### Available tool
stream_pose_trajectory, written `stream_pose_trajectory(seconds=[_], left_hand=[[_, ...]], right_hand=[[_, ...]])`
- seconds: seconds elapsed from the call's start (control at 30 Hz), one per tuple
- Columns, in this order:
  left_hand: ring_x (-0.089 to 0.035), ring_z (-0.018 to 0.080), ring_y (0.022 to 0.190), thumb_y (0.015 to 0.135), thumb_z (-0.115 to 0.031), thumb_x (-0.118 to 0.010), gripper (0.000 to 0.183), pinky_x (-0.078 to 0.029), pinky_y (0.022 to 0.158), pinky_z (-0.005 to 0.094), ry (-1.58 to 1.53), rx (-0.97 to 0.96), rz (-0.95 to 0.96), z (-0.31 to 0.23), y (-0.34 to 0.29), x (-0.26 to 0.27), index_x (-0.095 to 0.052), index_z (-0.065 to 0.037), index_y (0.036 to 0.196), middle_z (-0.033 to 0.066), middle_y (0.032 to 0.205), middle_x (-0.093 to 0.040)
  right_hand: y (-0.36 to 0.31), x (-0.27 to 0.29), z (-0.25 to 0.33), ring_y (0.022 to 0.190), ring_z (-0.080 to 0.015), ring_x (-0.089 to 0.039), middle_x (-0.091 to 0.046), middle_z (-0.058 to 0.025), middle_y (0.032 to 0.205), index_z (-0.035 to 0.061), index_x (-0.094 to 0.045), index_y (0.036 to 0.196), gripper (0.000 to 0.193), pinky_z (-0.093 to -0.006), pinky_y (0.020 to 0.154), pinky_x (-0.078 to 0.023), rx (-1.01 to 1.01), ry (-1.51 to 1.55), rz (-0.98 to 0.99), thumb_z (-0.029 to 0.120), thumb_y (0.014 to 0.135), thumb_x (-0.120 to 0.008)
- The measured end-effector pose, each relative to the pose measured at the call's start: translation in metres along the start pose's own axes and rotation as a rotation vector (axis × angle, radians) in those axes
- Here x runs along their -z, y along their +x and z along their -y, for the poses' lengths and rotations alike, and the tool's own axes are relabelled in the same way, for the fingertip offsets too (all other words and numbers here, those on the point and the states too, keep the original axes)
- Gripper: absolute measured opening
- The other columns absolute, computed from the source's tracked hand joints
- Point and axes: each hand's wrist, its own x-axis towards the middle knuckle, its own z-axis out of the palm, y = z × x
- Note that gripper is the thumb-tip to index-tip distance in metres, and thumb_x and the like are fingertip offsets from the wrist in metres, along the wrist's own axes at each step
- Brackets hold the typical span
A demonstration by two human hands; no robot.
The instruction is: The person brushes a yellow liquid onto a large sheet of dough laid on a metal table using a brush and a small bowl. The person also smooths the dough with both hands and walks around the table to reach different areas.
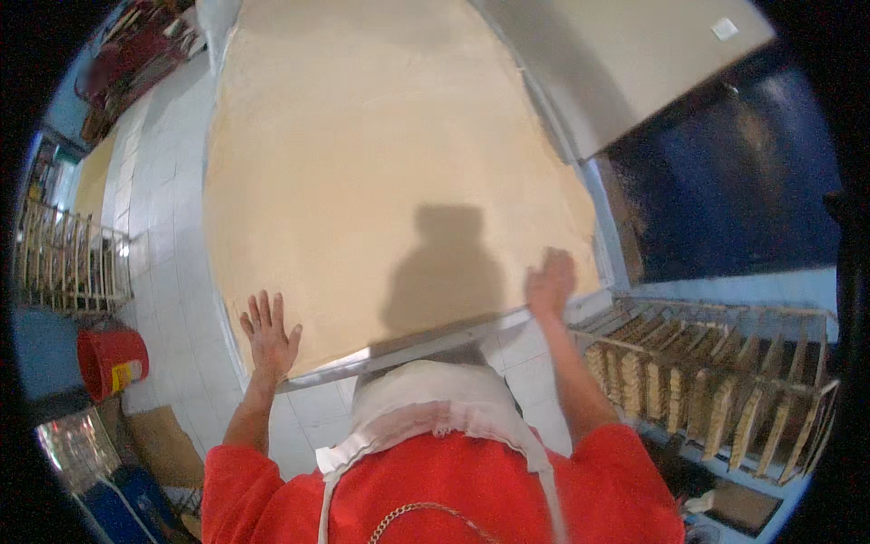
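A wide, pale yellow sheet of dough (362, 154) covers most of the table, whose metal edge (412, 350) shows along the near side. On the dough's near left corner rests my left hand (269, 337), palm down with its fingers spread. My right hand (551, 283) lies near the right edge of the sheet, a little blurred, its fingers stretched forward and nothing visible in them. My shadow falls across the dough between the two hands.
A rack (698, 385) with several loaded trays stands close at my right. Beyond it is a dark blue panel (743, 181). On the left are a red bucket (113, 361), another slatted rack (68, 263) and the tiled floor (168, 245).
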Motion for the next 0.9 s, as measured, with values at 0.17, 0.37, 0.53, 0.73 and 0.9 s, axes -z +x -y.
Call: stream_pose_trajectory(seconds=[0.17, 0.37, 0.53, 0.73, 0.9], left_hand=[[-0.007, 0.042, 0.153, 0.092, -0.054, -0.057, 0.084, -0.005, 0.119, 0.0651, -0.009, -0.26, 0.027, -0.124, 0.038, -0.001, -0.026, -0.015, 0.159, 0.0179, 0.166, -0.016], [-0.009, 0.0412, 0.153, 0.093, -0.057, -0.054, 0.082, -0.006, 0.118, 0.0671, -0.079, -0.509, -0.021, -0.327, 0.088, -0.023, -0.026, -0.015, 0.159, 0.0171, 0.166, -0.015], [-0.011, 0.0422, 0.153, 0.092, -0.058, -0.055, 0.081, -0.009, 0.119, 0.0666, -0.108, -0.654, -0.105, -0.432, 0.1, -0.022, -0.029, -0.016, 0.157, 0.0167, 0.165, -0.02], [-0.013, 0.0432, 0.152, 0.09, -0.059, -0.057, 0.082, -0.015, 0.117, 0.0678, -0.056, -0.749, 0.056, -0.465, 0.096, -0.01, -0.034, -0.015, 0.156, 0.0167, 0.163, -0.023], [-0.013, 0.0429, 0.152, 0.088, -0.061, -0.058, 0.086, -0.014, 0.117, 0.0672, -0.048, -0.737, 0.089, -0.466, 0.102, -0.003, -0.033, -0.016, 0.156, 0.0164, 0.163, -0.024]], right_hand=[[0.027, 0.037, -0.118, 0.12, -0.0404, -0.055, -0.061, -0.0213, 0.127, 0.003, -0.055, 0.134, 0.065, -0.0518, 0.105, -0.04, -0.267, 0.14, 0.108, 0.038, 0.083, -0.075], [0.048, 0.004, -0.163, 0.088, -0.0378, -0.064, -0.069, -0.0164, 0.101, 0.0032, -0.063, 0.108, 0.037, -0.0474, 0.078, -0.051, -0.289, 0.299, 0.277, 0.025, 0.081, -0.076], [0.07, 0.008, -0.229, 0.083, -0.0313, -0.064, -0.065, -0.0148, 0.094, 0.0014, -0.059, 0.105, 0.031, -0.0441, 0.072, -0.05, -0.417, 1.133, 0.076, 0.019, 0.083, -0.073], [0.05, 0.009, -0.268, 0.089, -0.033, -0.062, -0.062, -0.0154, 0.098, 0.0024, -0.055, 0.108, 0.034, -0.0448, 0.081, -0.05, -0.476, 0.869, 0.225, 0.012, 0.08, -0.071], [0.076, 0.012, -0.202, 0.109, -0.0388, -0.058, -0.061, -0.0196, 0.114, 0.0021, -0.053, 0.119, 0.047, -0.0519, 0.096, -0.045, 0.0, 0.3, -0.128, 0.01, 0.077, -0.072]])
